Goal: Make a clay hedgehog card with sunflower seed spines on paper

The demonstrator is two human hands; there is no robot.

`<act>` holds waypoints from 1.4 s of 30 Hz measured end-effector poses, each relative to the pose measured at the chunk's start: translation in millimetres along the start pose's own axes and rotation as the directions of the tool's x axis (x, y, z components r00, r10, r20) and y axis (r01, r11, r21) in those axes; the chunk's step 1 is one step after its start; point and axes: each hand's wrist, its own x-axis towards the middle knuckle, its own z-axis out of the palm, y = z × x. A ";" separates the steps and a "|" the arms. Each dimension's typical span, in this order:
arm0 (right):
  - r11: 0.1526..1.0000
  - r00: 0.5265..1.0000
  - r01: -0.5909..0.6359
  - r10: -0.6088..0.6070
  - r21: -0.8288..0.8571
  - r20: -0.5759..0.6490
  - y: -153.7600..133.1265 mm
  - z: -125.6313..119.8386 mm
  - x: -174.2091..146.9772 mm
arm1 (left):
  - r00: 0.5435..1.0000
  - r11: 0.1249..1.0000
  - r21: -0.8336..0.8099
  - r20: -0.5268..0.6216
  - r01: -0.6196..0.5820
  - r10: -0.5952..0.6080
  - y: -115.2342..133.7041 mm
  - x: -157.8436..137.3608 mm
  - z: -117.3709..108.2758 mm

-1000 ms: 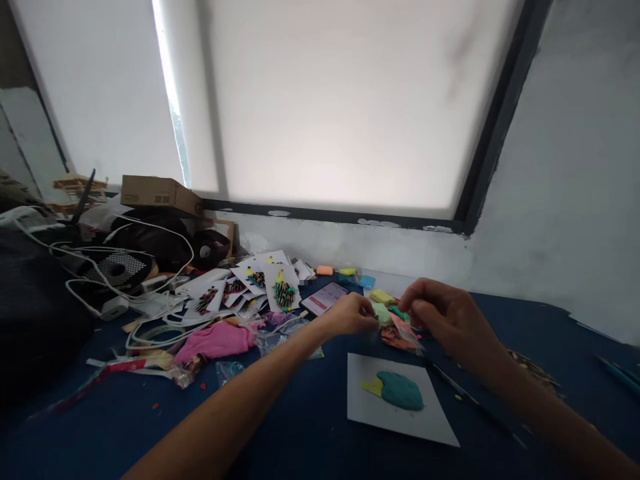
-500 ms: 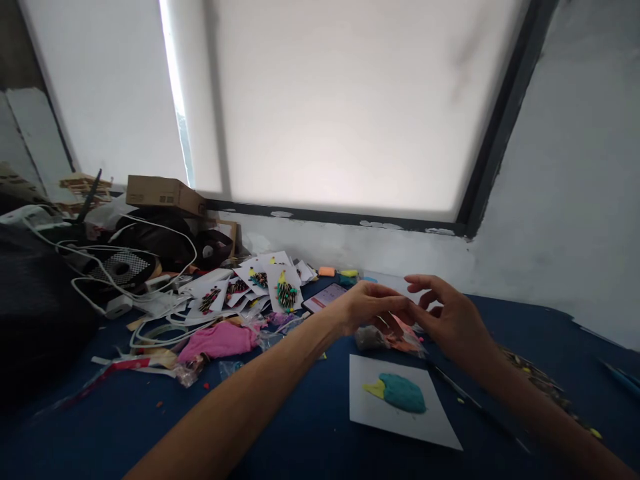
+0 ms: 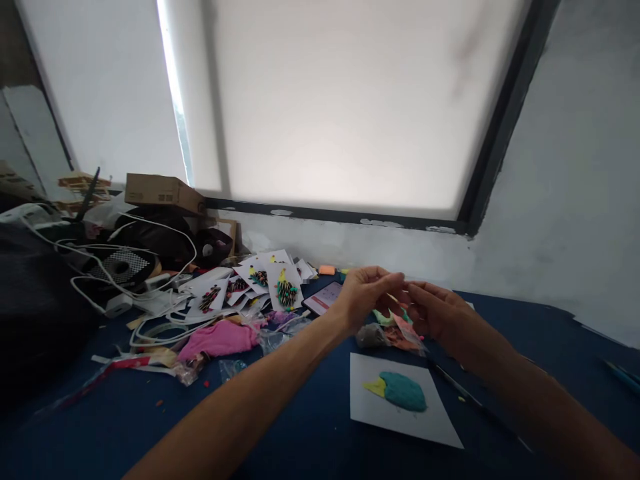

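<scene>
My left hand [image 3: 371, 296] and my right hand [image 3: 436, 312] meet at the fingertips above the blue table. Both are closed in a pinch; anything between the fingertips is too small or hidden to make out. Below them lies a white card [image 3: 367, 417] bearing a flattened teal clay shape [image 3: 404, 392] with a yellow clay point [image 3: 375, 387] at its left end. Behind and under the hands sit a grey clay lump [image 3: 371, 336] and orange clay in plastic wrap [image 3: 404, 339], partly covered by my fingers.
Finished cards [image 3: 286, 287] with seed-covered clay figures are piled at the back left, beside a phone [image 3: 323, 298]. Pink clay [image 3: 220, 339], white cables [image 3: 145, 333] and wrappers clutter the left. A thin dark tool [image 3: 475, 399] lies right of the card.
My right hand has turned, its raised fingers folding down towards the left fingertips. My left hand has lifted slightly, and its thumb and fingers are drawn together. The card stays put.
</scene>
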 end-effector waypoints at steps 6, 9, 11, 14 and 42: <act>0.987 0.996 0.077 -0.083 -0.140 -0.041 -8.8 5.8 -8.1 | 0.991 0.993 -0.029 0.062 0.119 -0.117 0.2 1.8 -3.5; 0.969 0.993 0.112 -0.120 -0.222 -0.022 -7.6 6.6 -10.9 | 0.986 0.990 0.042 0.089 0.136 -0.139 -0.1 0.3 -2.8; 0.958 0.991 0.110 -0.126 -0.264 -0.046 -3.6 3.3 -13.8 | 0.986 0.988 0.086 0.091 0.130 -0.137 -0.5 -2.2 -5.9; 0.943 0.995 0.055 -0.080 -0.328 -0.064 5.7 -4.7 -23.0 | 0.982 0.978 0.152 0.101 0.141 -0.157 -2.5 -9.8 -14.4; 0.792 0.980 0.177 -0.197 -0.585 0.029 54.9 10.4 -70.0 | 0.877 0.908 0.176 0.243 0.379 -0.414 -33.9 -63.1 -13.0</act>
